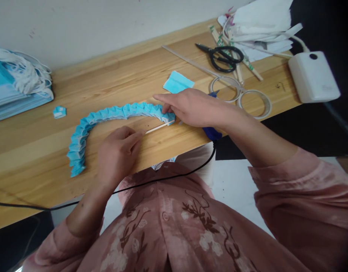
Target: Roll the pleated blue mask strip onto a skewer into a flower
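A curved, pleated light-blue strip (pixel 125 112) lies on the wooden table, bending down at its left end. My right hand (pixel 187 107) is at its right end, the fingers closed on the tip and the index finger stretched out to the left. In my left hand (pixel 119 153) a thin pale stick (pixel 159 127) is pinched between thumb and finger. Its far end meets the strip's right tip, under my right fingers. Just behind my right hand is a flat blue piece (pixel 178 82). A dark blue corded tool (pixel 212 133) is partly hidden by my right wrist.
Black scissors (pixel 226 58), two tape rolls (pixel 255 104), wrapped chopsticks (pixel 253 70) and white sheets (pixel 261 19) lie at the right. A white power bank (pixel 314 77) stands by the edge. Stacked blue masks (pixel 17 85) and a small blue piece (pixel 59 112) are left. A black cord (pixel 162 178) crosses in front.
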`<state>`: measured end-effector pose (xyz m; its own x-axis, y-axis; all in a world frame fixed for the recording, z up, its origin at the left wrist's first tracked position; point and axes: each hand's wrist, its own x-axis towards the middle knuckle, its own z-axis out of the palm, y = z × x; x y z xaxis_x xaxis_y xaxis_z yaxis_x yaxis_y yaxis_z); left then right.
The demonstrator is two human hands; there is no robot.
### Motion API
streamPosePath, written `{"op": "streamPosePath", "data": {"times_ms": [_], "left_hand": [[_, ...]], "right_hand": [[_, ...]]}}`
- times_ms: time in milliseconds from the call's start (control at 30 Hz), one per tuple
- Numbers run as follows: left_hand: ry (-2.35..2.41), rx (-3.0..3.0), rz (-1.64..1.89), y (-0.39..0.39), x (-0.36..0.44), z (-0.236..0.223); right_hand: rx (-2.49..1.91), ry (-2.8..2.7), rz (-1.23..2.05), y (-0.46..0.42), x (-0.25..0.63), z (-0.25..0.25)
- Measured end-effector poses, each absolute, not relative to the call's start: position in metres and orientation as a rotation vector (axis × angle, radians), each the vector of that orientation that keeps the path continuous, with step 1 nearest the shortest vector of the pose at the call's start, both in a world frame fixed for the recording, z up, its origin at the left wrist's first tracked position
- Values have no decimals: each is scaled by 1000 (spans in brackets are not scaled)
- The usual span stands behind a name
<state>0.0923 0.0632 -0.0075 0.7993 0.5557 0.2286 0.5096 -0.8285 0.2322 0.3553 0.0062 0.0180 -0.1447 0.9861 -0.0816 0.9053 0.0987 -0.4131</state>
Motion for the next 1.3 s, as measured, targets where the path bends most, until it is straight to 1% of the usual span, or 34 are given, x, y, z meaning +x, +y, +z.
{"op": "streamPosePath", "data": {"times_ms": [433, 733, 867, 933, 1067, 1167, 1233, 1300], "left_hand": [[764, 2909, 344, 63, 91, -7], [797, 2954, 145, 62, 90, -9], [849, 2939, 115, 61, 91, -8], [857, 2940, 96, 60, 91, -7], [822, 2986, 95, 58, 92, -7], [835, 2997, 144, 57, 92, -8], [852, 2986, 173, 57, 92, -10], [858, 2974, 186, 57, 91, -12]], "right_hand": [[-1868, -2139, 504, 7, 355, 14], [-1860, -2130, 494, 6, 355, 11], [-1847, -2085, 481, 7, 354, 5], [-1869, -2095, 455, 5, 352, 10], [-1998, -2065, 229, -16, 349, 41], [-2120, -1880, -13, -48, 347, 58], [-2200, -1790, -141, -72, 346, 56], [-2295, -1731, -193, -93, 345, 43]]}}
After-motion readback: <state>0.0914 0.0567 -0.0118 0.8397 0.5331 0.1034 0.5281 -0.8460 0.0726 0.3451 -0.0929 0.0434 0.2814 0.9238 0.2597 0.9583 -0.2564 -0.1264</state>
